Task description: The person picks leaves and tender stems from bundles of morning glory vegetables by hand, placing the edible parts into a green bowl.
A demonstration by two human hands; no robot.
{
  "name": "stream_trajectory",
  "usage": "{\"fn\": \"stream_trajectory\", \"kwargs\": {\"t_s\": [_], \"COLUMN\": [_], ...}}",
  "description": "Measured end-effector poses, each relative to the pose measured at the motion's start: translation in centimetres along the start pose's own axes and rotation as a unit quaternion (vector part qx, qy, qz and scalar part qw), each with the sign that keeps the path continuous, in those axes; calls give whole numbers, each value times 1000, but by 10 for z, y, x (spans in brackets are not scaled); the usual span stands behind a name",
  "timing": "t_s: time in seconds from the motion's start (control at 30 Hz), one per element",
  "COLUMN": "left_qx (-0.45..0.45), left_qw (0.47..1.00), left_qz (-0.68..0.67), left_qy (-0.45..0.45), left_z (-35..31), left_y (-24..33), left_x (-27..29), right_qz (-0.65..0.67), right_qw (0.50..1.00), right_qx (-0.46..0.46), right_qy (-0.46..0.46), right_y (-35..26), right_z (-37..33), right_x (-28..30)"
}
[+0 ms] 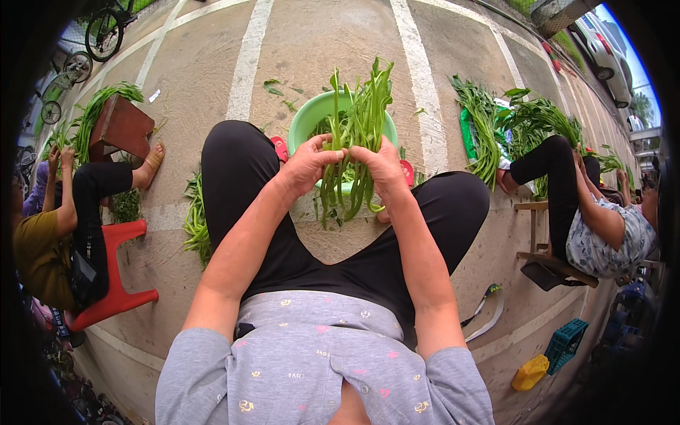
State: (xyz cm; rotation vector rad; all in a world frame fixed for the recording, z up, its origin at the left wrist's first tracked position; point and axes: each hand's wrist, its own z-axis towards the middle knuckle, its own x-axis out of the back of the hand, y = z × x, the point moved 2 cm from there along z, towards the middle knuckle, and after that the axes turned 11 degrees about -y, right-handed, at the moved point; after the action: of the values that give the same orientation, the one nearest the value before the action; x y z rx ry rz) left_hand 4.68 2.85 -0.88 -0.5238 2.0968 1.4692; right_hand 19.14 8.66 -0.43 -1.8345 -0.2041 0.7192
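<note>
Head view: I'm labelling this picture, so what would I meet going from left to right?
Red plastic stool → small heap of leafy stems on the ground → left hand → right hand → green-and-white bag → teal plastic crate.

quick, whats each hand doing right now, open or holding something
Left hand: closed, holding leafy green vegetable stems.
Right hand: closed, holding the same bunch, thumb across the stems.
</note>
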Motion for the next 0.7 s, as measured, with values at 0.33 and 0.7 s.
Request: {"fn": "stream_trajectory", "kwargs": {"t_s": [0.33, 0.7], "left_qx": [-17, 18], "left_qw": [991, 998], "left_qz": [-26, 48], "left_qy": [126, 40], "left_z": [2, -4], "left_y": [-1, 2], "left_x": [17, -4], "right_qz": [-11, -241], "right_qw": [998, 963], "right_qx": [33, 57], "right_qy": [56, -106], "right_y": [-26, -6], "right_z": [-6, -5], "right_x": [18, -11]}}
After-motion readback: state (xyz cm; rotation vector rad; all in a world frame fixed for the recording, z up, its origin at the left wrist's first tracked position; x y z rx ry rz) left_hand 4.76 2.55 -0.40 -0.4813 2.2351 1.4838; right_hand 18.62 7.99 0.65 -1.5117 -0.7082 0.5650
